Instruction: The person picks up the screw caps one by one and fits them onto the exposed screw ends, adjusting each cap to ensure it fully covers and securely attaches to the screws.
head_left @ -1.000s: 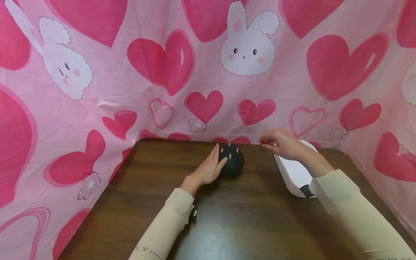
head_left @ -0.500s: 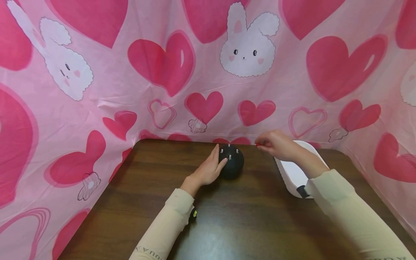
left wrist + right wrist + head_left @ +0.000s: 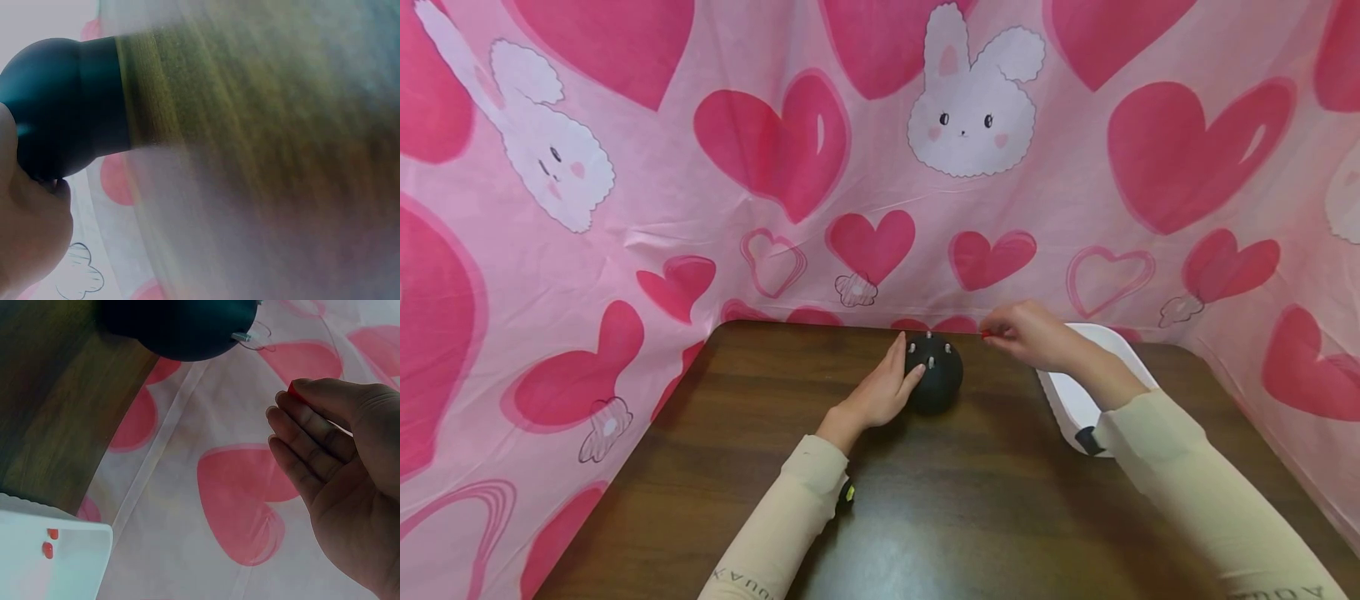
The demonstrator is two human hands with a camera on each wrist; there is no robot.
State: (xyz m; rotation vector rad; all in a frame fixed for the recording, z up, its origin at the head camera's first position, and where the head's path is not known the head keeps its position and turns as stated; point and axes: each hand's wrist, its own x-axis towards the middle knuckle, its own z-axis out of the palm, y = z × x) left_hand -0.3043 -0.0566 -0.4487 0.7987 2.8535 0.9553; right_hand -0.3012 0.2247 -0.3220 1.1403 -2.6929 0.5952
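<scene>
A black, ball-like object [image 3: 938, 382] with several short metal pins on top stands near the far table edge. In the left wrist view the black object [image 3: 65, 106] shows a rounded top over a straight-sided base. My left hand [image 3: 874, 393] rests against its left side, fingers extended and thumb across the near side. My right hand [image 3: 1033, 333] is raised to the right of the object, apart from it. Between thumb and fingertip it pinches a small red piece [image 3: 292, 392], mostly covered by the fingers. A metal pin [image 3: 240, 337] sticks out of the object in the right wrist view.
A white tray [image 3: 1060, 410] stands on the right of the brown wooden table [image 3: 940, 500], partly under my right forearm. Small red pieces [image 3: 48, 550] lie in it. Pink heart-patterned cloth [image 3: 880, 183] hangs behind and beside the table.
My right hand has moved left from over the tray's far edge toward the black object, carrying the small red piece. The left hand stays in place.
</scene>
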